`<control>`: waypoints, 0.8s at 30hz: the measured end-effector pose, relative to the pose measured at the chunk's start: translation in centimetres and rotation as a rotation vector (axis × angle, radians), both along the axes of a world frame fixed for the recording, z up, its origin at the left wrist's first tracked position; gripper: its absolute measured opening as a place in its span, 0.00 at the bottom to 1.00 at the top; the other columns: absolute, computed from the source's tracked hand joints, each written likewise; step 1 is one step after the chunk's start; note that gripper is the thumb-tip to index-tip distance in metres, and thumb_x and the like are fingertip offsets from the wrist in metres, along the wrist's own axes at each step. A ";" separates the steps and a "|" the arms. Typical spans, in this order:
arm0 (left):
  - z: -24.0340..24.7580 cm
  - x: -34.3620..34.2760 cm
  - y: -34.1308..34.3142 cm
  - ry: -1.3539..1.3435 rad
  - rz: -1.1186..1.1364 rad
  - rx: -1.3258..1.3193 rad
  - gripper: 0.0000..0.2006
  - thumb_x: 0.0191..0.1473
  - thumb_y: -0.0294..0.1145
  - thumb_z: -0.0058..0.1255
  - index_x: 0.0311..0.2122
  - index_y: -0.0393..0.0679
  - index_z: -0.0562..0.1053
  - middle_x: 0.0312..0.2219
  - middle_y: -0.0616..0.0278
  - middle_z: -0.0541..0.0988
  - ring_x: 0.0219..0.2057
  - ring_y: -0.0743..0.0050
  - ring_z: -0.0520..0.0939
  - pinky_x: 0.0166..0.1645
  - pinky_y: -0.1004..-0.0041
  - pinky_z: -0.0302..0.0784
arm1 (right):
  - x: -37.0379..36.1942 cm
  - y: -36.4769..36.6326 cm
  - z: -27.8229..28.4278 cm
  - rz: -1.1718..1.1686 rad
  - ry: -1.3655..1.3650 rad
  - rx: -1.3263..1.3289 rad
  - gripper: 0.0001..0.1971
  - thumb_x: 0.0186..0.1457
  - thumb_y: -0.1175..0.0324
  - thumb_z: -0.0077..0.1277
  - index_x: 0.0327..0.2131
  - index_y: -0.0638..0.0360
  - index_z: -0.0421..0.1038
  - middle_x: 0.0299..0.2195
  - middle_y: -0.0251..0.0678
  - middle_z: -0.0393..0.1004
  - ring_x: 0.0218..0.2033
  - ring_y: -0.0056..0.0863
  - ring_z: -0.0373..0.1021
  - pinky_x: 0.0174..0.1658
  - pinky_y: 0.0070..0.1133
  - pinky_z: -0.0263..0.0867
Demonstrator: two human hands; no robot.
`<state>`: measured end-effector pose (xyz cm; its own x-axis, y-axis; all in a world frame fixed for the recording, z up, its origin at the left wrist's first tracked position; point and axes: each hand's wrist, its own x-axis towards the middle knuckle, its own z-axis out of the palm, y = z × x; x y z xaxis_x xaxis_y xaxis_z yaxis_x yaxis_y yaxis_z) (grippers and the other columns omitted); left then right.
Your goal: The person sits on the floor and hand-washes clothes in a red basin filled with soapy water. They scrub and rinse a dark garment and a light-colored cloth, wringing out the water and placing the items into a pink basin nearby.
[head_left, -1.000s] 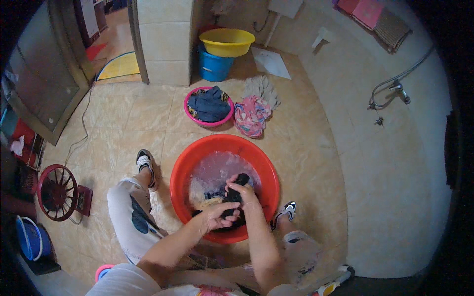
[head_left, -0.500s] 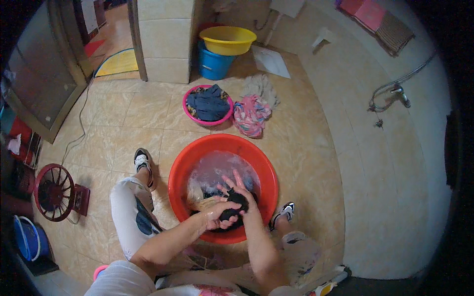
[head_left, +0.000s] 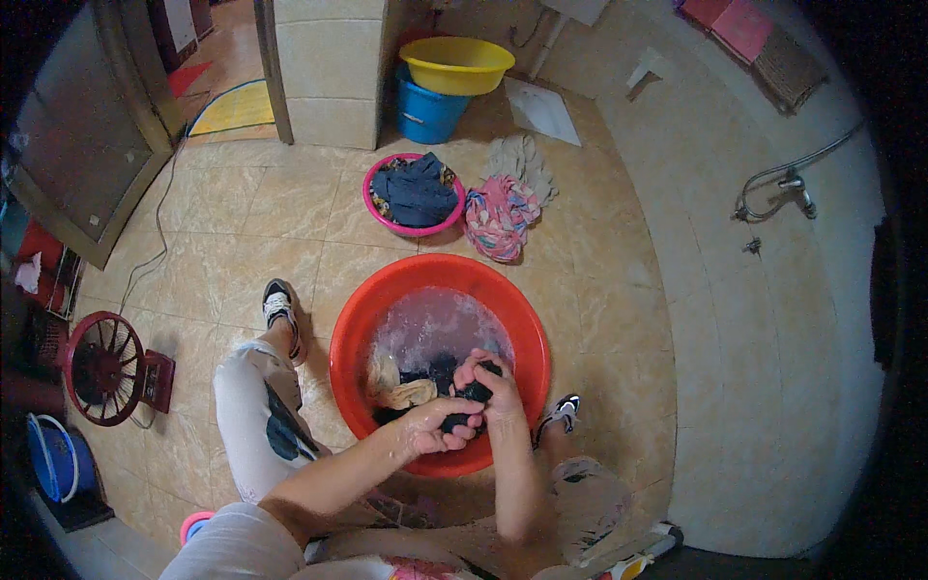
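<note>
Tan, glossy floor tiles [head_left: 242, 222] all round, with a big round red plastic basin [head_left: 537, 362] of sudsy water set between the knees. Beyond it, a smaller pink plastic bowl [head_left: 370, 198] heaped with dark blue clothes, a bunched pink patterned cloth [head_left: 498, 217] beside that, and a yellow plastic tub [head_left: 456, 63] stacked on a blue bucket [head_left: 425, 114] against the wall.

Compared with a second ago: both hands drawn nearer the basin's near edge and closer together, the small dark wet garment [head_left: 464, 396] now bunched tight between them rather than spread toward the middle of the water. Judged from that, scrubbing in full swing, the cloth rubbed against itself just above the suds.

Left hand [head_left: 432, 425] palm inward, fingers curled shut around the lower end of the dark garment. Right hand [head_left: 495, 387] above and touching it, knuckles up, fingers clenched on the upper end. Both forearms rising from the lower edge, elbows bent, converging over the near rim. Pale beige cloth [head_left: 406, 391] half sunk just left of the hands.
</note>
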<state>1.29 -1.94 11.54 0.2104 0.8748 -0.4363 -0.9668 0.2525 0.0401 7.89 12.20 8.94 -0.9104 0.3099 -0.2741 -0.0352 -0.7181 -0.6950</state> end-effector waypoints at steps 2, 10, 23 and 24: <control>-0.6 0.0 0.1 0.255 -0.098 -0.077 0.08 0.49 0.33 0.56 0.29 0.46 0.68 0.17 0.70 0.67 0.13 0.83 0.62 0.13 0.81 0.52 | -0.8 0.0 1.4 0.079 -0.170 0.216 0.08 0.53 0.70 0.50 0.31 0.67 0.71 0.18 0.34 0.69 0.22 0.24 0.67 0.29 0.19 0.64; -4.1 0.8 0.9 1.477 -0.105 -0.375 0.19 0.37 0.40 0.60 0.32 0.36 0.71 0.23 0.52 0.77 0.23 0.61 0.78 0.28 0.66 0.71 | -3.4 -2.0 -0.1 -0.056 -0.436 0.464 0.29 0.60 0.51 0.41 0.09 0.59 0.61 0.09 0.34 0.62 0.12 0.24 0.60 0.20 0.22 0.56; -5.9 0.1 0.4 1.943 -0.295 -0.522 0.21 0.42 0.42 0.54 0.40 0.40 0.68 0.32 0.45 0.77 0.35 0.46 0.79 0.39 0.54 0.73 | -5.0 -4.1 -4.4 -0.395 -0.586 0.457 0.27 0.59 0.49 0.40 0.14 0.60 0.63 0.11 0.32 0.63 0.12 0.23 0.60 0.18 0.23 0.57; -6.0 0.1 0.2 1.954 -0.280 -0.524 0.20 0.42 0.40 0.53 0.40 0.41 0.67 0.32 0.45 0.77 0.34 0.46 0.79 0.38 0.54 0.73 | -5.1 -4.2 -4.6 -0.417 -0.596 0.399 0.27 0.59 0.49 0.41 0.15 0.60 0.63 0.12 0.32 0.64 0.13 0.23 0.61 0.19 0.23 0.58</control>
<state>1.41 -1.73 5.55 -0.6749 0.6500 -0.3494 0.3236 0.6862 0.6515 2.74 7.98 4.39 -0.4360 0.7658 -0.4728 0.2113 -0.4235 -0.8809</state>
